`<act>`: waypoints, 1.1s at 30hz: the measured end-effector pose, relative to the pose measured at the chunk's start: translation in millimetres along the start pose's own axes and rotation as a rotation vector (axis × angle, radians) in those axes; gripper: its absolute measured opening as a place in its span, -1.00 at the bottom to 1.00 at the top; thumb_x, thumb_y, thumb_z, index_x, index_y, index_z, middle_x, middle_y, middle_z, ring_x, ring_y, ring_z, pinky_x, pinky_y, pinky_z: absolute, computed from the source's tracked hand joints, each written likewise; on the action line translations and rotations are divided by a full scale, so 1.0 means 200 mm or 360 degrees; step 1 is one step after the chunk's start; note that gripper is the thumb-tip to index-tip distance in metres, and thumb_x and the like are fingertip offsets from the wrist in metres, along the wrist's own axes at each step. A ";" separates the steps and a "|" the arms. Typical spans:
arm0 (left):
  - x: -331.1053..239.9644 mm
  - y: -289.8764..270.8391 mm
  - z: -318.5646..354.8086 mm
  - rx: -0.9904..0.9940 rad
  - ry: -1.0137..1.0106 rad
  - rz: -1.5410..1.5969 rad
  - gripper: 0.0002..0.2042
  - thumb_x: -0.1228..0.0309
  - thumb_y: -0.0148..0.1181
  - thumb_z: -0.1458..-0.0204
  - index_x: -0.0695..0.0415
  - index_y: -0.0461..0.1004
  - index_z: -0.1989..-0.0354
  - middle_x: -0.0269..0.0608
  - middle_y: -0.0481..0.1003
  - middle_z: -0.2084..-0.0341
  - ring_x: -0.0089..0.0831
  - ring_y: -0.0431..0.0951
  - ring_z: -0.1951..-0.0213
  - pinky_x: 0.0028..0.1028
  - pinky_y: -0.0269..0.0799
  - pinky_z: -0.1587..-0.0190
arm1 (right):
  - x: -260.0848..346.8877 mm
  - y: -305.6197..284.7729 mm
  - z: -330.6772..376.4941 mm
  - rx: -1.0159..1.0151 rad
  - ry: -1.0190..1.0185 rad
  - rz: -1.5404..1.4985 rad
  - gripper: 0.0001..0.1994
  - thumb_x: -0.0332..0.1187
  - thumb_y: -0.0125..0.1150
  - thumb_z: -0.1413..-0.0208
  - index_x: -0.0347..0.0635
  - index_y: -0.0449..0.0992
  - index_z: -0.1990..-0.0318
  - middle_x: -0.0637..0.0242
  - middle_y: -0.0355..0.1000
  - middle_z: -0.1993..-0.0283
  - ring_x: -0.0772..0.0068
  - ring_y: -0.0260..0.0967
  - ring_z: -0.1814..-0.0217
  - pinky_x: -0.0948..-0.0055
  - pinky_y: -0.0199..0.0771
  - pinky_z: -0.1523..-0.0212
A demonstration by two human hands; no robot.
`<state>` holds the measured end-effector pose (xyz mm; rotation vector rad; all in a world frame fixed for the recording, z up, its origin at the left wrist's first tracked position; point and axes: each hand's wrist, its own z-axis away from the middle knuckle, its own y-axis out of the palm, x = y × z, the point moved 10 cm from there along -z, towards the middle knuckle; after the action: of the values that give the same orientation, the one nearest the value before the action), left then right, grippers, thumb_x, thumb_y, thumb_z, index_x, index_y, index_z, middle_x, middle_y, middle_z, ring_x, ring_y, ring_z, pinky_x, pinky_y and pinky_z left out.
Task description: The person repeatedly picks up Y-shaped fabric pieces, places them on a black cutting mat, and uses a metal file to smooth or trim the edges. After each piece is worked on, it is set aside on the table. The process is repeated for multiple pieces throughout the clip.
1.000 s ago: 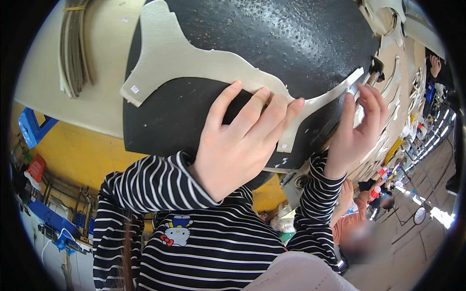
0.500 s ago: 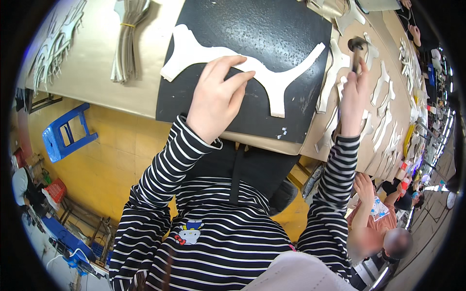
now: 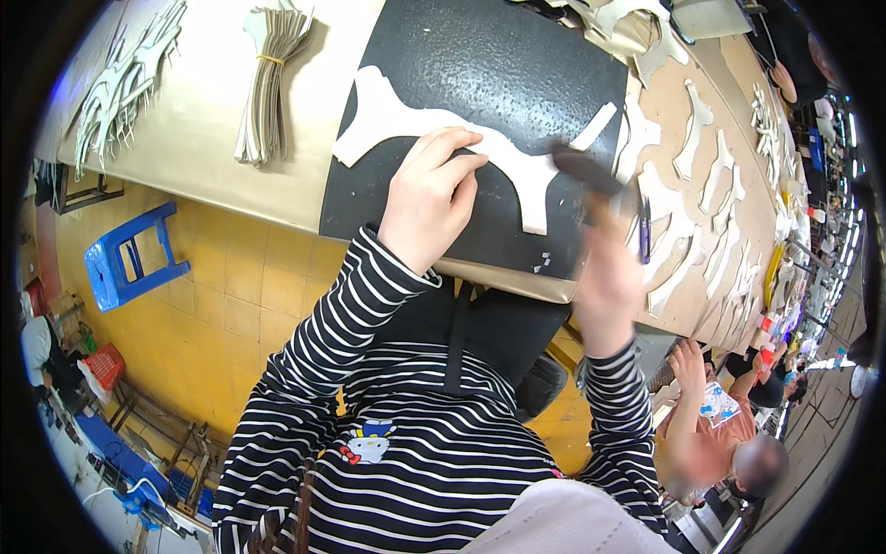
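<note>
A white, curved, branching cut-out piece [image 3: 415, 123], perhaps leather or sheet material, lies flat on a black board [image 3: 480, 46]. My left hand [image 3: 430, 198] presses on its middle, fingers bent and drawn together, fingertips on the narrow part. In my right hand [image 3: 609, 286] is a hammer [image 3: 588, 171] with a dark head and a light handle, smeared by motion. Its head is over the board's right side, covering part of the piece's right arm. Whether it touches the piece I cannot tell.
Further white cut-outs [image 3: 697, 129] are spread over the table on the right. A purple pen [image 3: 644, 231] lies beside the board. On the left are a banded bundle [image 3: 268, 88] and a loose pile of pieces [image 3: 129, 78]. A blue stool [image 3: 138, 258] stands on the floor; another person [image 3: 715, 429] sits at lower right.
My right hand has swung the hammer leftward, from above the loose pieces to over the board. My left hand stays on the white piece. The whole view has shifted slightly.
</note>
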<state>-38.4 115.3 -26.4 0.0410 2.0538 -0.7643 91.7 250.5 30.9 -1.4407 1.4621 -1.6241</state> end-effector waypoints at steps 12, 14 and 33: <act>0.00 0.01 0.00 0.0021 -0.0014 0.0042 -0.77 0.72 0.17 0.10 0.28 0.61 0.24 -0.11 0.57 0.08 -0.12 0.55 -0.03 -0.27 0.46 -0.10 | 0.10 -0.02 0.01 0.0184 -0.0182 0.0047 -0.47 -0.54 0.09 -0.27 -0.28 0.23 -0.40 0.10 0.58 0.33 0.23 0.55 0.42 0.34 0.49 0.42; 0.01 0.01 0.00 0.0040 -0.0022 0.0027 -0.77 0.72 0.16 0.10 0.28 0.61 0.24 -0.11 0.57 0.08 -0.12 0.55 -0.03 -0.27 0.46 -0.10 | 0.03 -0.04 0.05 0.0146 -0.0068 0.0003 -0.47 -0.53 0.10 -0.26 -0.31 0.24 -0.39 0.11 0.58 0.32 0.21 0.55 0.42 0.31 0.49 0.41; -0.02 0.01 -0.01 0.0015 0.0037 0.0037 -0.78 0.75 0.11 0.10 0.29 0.58 0.27 -0.06 0.55 0.12 -0.07 0.54 -0.02 -0.25 0.45 -0.10 | -0.11 0.06 -0.06 0.0169 0.0251 0.0032 -0.61 -0.39 0.05 -0.35 -0.10 0.40 -0.30 0.01 0.46 0.48 0.18 0.30 0.61 0.30 0.37 0.52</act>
<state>-37.4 118.1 -24.0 0.0792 2.0681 -0.7620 85.0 271.1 12.8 -1.2610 1.4462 -1.8091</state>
